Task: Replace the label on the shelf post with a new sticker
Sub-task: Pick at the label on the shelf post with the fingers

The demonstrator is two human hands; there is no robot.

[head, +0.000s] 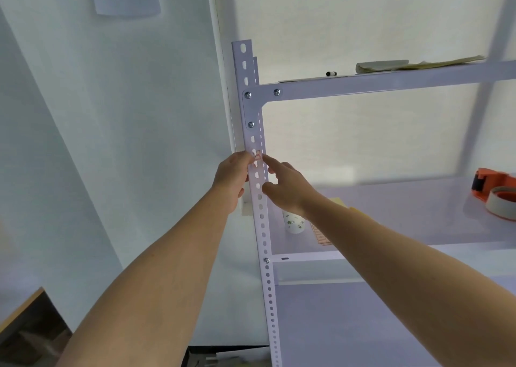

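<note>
A white slotted shelf post [262, 227] runs upright through the middle of the view. A small white label with a red border [257, 154] sits on the post's front face below the bolted corner plate. My left hand [233, 181] wraps the post from the left, its fingertips at the label's left edge. My right hand [283, 186] reaches in from the right, the index fingertip touching the label's right edge, the other fingers spread. A sheet of red-bordered stickers [321, 235] lies on the middle shelf, partly hidden by my right forearm.
A patterned paper cup [294, 222] stands on the middle shelf [391, 215] near the post. An orange tape dispenser [495, 192] lies at the shelf's right end. On the top shelf [391, 80] are a marker [331, 74] and folded cloths. A wooden table corner [25, 310] shows at lower left.
</note>
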